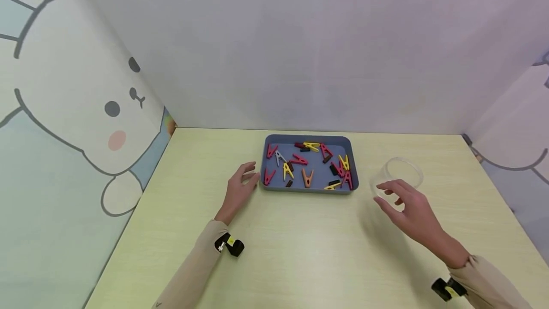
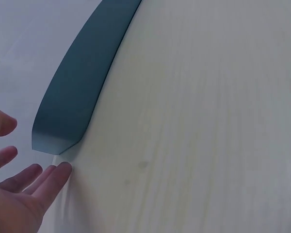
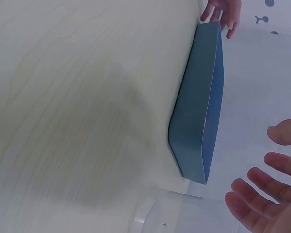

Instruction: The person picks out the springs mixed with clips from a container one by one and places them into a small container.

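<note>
A shallow grey-blue tray [image 1: 306, 191] lies on the table with several small clothespins in it, such as a grey one [image 1: 279, 157], an orange one [image 1: 307, 179] and a yellow one [image 1: 288, 171]. Close by the tray's left side is my left hand [image 1: 238, 190], holding nothing, its fingertips near the tray's corner. My right hand [image 1: 407, 209] is raised with thumb and fingers spread and nothing in its grasp. Behind and partly under it in the head view stands a clear, see-through round container [image 1: 418, 171], also visible at the bottom of the right wrist view.
The pale wooden table [image 1: 309, 261] reaches back to a plain light wall [image 1: 313, 61]. Panels with cartoon drawings [image 1: 77, 123] stand along the left and right sides. Red and dark clothespins [image 1: 346, 180] crowd the tray's right end.
</note>
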`<state>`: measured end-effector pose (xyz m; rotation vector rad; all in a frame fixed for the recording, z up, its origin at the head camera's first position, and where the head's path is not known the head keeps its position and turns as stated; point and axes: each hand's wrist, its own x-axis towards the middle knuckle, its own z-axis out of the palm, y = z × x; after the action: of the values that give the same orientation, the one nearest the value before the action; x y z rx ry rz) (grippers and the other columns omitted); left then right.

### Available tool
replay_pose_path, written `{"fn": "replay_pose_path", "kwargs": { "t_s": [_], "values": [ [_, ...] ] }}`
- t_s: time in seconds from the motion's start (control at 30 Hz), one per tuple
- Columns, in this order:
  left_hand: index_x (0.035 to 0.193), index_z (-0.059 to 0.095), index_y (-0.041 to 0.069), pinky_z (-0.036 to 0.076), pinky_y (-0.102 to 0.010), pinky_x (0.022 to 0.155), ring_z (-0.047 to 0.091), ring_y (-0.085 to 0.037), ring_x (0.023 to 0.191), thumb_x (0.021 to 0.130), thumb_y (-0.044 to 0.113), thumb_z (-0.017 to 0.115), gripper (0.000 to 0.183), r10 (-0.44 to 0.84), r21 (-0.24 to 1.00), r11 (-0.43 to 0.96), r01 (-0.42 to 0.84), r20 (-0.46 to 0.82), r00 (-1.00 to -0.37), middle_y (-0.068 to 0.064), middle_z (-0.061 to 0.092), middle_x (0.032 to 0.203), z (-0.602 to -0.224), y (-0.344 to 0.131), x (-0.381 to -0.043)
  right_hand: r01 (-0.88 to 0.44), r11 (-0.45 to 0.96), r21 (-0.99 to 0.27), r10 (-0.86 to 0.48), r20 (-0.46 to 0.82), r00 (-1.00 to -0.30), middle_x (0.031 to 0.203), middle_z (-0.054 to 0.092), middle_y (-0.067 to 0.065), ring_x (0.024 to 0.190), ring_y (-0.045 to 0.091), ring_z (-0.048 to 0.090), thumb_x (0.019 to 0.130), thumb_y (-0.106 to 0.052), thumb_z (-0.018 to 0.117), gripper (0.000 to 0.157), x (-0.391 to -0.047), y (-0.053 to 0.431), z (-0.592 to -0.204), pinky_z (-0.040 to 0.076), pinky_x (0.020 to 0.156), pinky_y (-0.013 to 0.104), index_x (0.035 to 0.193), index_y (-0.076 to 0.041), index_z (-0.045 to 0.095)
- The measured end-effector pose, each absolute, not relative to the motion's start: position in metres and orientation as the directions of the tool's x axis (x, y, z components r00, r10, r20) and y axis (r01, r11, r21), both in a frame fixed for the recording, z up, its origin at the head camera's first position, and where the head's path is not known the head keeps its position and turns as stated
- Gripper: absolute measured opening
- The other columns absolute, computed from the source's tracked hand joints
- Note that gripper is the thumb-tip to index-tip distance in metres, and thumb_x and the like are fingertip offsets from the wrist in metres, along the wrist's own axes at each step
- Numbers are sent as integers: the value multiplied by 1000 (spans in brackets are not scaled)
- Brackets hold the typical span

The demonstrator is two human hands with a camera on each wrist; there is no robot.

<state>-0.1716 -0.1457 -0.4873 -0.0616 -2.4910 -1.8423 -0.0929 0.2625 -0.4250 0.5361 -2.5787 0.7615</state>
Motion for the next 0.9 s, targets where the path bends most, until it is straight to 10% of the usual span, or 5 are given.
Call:
{"fn": "replay_pose_path", "kwargs": {
  "t_s": [0.9],
  "values": [
    [124, 61, 3, 55, -36, 81, 63, -27, 103, 93, 6, 59, 31, 49, 936, 341, 93, 81, -996, -13, 60, 124, -487, -134, -187, -471, 759, -450, -305, 393, -867, 98, 63, 1, 81, 16, 57, 79, -14, 76, 23, -120, 236, -424, 54, 56, 33, 100, -9, 67]
  ]
}}
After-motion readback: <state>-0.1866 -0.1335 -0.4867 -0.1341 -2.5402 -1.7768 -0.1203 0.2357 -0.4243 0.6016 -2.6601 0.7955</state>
